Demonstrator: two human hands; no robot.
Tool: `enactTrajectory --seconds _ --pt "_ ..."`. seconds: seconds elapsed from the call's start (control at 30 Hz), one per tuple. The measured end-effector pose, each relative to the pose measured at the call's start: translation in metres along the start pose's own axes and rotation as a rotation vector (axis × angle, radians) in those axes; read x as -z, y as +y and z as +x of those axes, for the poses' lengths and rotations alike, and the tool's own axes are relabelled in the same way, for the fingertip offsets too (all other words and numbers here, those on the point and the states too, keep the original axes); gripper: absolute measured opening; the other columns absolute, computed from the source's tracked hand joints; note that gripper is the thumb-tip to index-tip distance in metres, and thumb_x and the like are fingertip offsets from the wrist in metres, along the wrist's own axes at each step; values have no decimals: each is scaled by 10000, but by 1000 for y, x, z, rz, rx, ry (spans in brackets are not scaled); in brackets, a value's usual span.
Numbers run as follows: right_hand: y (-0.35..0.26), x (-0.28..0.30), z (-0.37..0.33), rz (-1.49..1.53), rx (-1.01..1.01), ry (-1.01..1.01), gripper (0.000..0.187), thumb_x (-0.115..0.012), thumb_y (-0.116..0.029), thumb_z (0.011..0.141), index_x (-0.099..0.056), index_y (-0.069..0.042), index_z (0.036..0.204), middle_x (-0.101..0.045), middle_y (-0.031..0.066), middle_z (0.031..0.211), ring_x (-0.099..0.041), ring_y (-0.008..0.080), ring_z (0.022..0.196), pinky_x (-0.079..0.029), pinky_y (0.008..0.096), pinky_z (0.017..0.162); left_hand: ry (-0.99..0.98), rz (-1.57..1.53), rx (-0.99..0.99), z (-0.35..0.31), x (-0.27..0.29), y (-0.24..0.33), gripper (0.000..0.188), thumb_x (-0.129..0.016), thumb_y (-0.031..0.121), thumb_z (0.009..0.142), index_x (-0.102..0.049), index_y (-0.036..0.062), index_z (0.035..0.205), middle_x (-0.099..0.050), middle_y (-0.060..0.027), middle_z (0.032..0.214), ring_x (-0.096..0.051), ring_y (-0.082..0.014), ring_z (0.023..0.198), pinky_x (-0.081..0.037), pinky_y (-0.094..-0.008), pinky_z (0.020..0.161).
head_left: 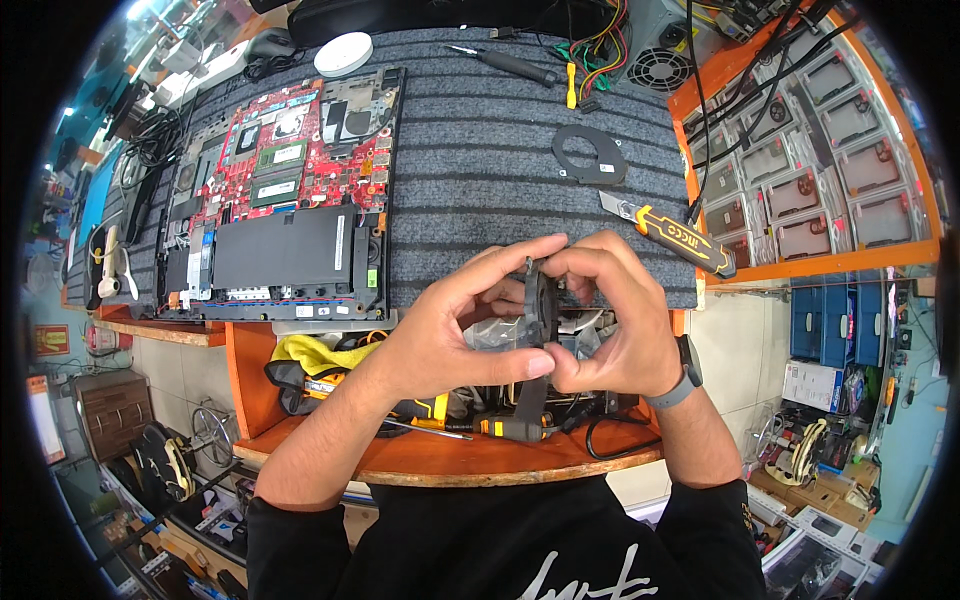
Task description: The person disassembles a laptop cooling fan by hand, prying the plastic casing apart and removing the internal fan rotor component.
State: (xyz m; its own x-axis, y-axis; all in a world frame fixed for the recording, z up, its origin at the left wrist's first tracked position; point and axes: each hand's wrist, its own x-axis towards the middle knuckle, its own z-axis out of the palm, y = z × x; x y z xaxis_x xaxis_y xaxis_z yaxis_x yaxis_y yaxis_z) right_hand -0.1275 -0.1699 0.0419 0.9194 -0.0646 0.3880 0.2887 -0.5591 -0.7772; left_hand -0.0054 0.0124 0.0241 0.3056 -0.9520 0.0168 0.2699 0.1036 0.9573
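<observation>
Both my hands hold a thin black laptop cooling fan (541, 305) upright, its edge turned toward me. My left hand (450, 335) grips its left side with the thumb at the bottom edge and fingers at the top. My right hand (622, 325) closes on the other side, with fingertips at the top and thumb near the bottom. A black fan cover plate (609, 160) with a round opening lies on the grey striped mat (470, 190) beyond my right hand. To the left rests an opened laptop base (285, 245) with a red circuit board showing.
Near my right hand lies a yellow utility knife (680, 238), blade out. A screwdriver (510, 66), a white round lid (343, 54) and coloured wires (605, 70) sit at the back. Below my hands, an open drawer (450, 462) holds tools and a yellow cloth (318, 354).
</observation>
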Motion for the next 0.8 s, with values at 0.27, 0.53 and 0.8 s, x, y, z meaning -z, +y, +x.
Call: enactTrajectory --seconds 0.27,0.53,0.8 --pt "15 2 -10 940 -457 -85 471 -740 -61 824 -586 24 1261 -607 47 1149 -568 127 1112 -466 296 990 160 109 -86 1 7 0 444 -698 36 917 -549 19 1335 -578 -108 1294 -598 -167 1156 -502 -331 970" --pt "19 2 -4 1043 -432 131 562 -478 -417 1022 -510 18 1376 -633 147 1280 -617 239 1180 -546 391 930 449 69 -168 3 11 -5 238 -670 28 949 -547 4 1151 -675 -43 1007 -640 -71 903 -563 -228 677" --pt "-2 -10 1 -49 -265 213 277 -786 -64 815 -637 -22 1045 -699 74 894 -676 143 797 -541 279 753 438 796 -361 2 7 1 286 -715 6 809 -645 29 1086 -630 -97 951 -681 -197 802 -600 -292 653"
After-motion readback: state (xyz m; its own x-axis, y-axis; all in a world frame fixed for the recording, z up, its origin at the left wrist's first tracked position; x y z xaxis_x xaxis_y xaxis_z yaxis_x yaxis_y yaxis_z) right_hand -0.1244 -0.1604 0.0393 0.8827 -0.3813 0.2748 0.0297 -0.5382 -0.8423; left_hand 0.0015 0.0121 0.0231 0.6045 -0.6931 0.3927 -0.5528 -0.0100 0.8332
